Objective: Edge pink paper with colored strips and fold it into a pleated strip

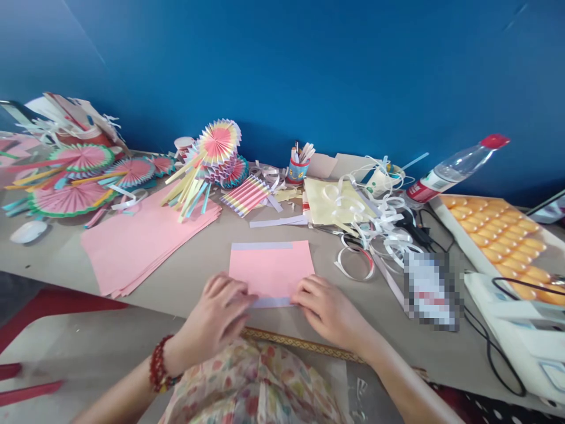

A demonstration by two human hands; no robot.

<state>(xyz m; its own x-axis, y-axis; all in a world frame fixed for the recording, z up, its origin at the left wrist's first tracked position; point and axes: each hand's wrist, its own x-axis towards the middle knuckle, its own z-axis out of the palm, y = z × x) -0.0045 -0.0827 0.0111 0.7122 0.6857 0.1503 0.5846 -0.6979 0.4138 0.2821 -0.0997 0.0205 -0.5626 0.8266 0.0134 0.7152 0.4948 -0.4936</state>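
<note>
A pink sheet of paper (269, 268) lies in front of me, with a lavender paper strip (262, 245) along its far edge. That strip stops short of the sheet's right corner. Along the near edge lies a second lavender paper strip (274, 302). My left hand (225, 309) is at its left part, fingers curled and fingertips on the strip. At the right end, my right hand (324, 306) has thumb and fingers closed on the strip at the sheet's edge. The undersides of the fingers are hidden.
Larger pink sheets (145, 244) are stacked to the left, near pleated paper fans (83, 176). A folded striped paper (246, 195) lies beyond my sheet. Rightward are curled white strips (388, 221), a tape roll (354, 263), a bottle (454, 168) and a white machine (516, 335).
</note>
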